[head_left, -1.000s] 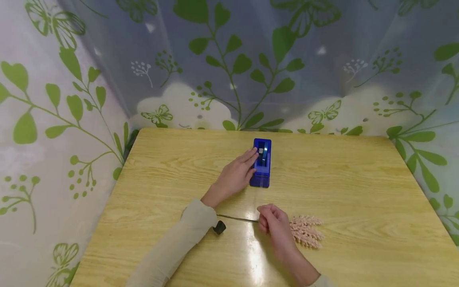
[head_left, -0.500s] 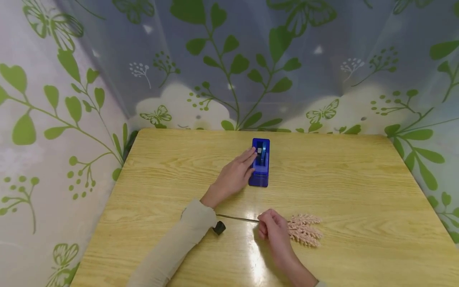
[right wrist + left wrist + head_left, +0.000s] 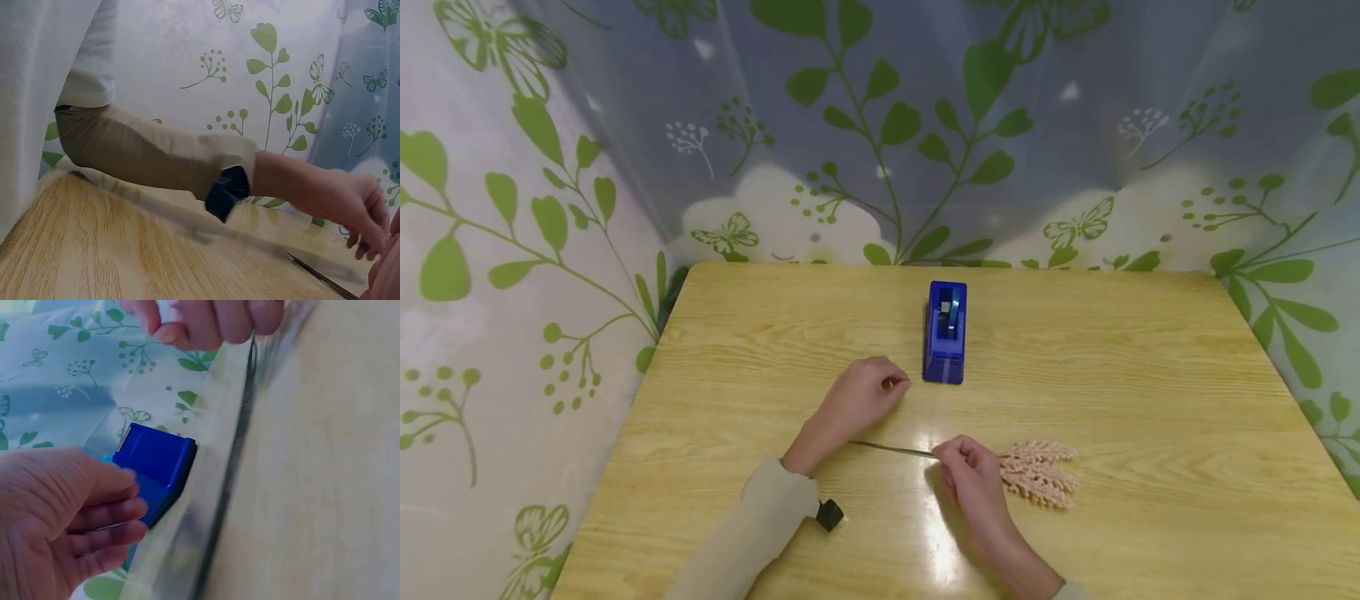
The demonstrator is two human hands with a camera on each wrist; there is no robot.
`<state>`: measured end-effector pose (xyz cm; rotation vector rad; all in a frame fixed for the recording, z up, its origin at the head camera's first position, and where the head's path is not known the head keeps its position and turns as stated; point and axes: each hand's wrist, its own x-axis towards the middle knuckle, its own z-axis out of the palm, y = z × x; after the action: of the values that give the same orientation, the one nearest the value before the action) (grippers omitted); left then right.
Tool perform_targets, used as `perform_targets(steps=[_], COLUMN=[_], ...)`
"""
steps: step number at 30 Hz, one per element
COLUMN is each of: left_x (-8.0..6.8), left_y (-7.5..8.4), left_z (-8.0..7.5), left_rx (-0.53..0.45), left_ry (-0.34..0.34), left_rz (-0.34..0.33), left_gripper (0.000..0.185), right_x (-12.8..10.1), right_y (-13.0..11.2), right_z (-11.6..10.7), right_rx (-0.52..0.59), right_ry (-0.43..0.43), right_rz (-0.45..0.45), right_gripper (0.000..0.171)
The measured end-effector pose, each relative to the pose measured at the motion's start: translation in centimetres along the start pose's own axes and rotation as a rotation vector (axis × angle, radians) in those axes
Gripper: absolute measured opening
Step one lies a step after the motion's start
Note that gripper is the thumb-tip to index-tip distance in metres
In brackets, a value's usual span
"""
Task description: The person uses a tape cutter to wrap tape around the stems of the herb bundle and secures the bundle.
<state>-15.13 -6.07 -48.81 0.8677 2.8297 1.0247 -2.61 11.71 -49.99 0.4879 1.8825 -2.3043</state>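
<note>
**Left hand draws back from the dispenser while the right pins the stem**

At the left of the pale wooden table (image 3: pixel 715 433), a beige sleeve carries a small black wrist camera (image 3: pixel 829 514). The left hand (image 3: pixel 859 398) lies just short of the blue plastic tape dispenser (image 3: pixel 945 333), apart from it, its fingers curled with thumb and forefinger drawn together. It may be pinching a strip of clear tape, but the head view is too small to tell, and the left wrist view shows only loosely bent fingers beside the dispenser's blue corner (image 3: pixel 156 469).

Between the hands a thin dark wire stem (image 3: pixel 891 450) lies flat on the wood. The right hand (image 3: pixel 972 473) grips it where stem meets bloom, fingers closed round it, probably to keep it from rolling. The pale pink artificial flower spray (image 3: pixel 1037 473) sticks out to the right, resting on the table.
</note>
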Motion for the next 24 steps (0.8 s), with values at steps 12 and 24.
perform_targets(steps=[12,24], left_x=[-2.4,-3.2], left_y=[0.7,2.3], left_z=[1.1,2.4], left_rx=[-0.107,0.075], left_ry=[-0.376,-0.340], left_rz=[0.072,0.124], left_gripper=[0.015,0.012], right_x=[-0.1,0.0], right_y=[-0.3,-0.1], right_z=[-0.5,-0.6], right_rx=[0.021,0.001], right_ry=[-0.012,-0.009], right_rz=[-0.015,-0.042], right_gripper=[0.016,0.014])
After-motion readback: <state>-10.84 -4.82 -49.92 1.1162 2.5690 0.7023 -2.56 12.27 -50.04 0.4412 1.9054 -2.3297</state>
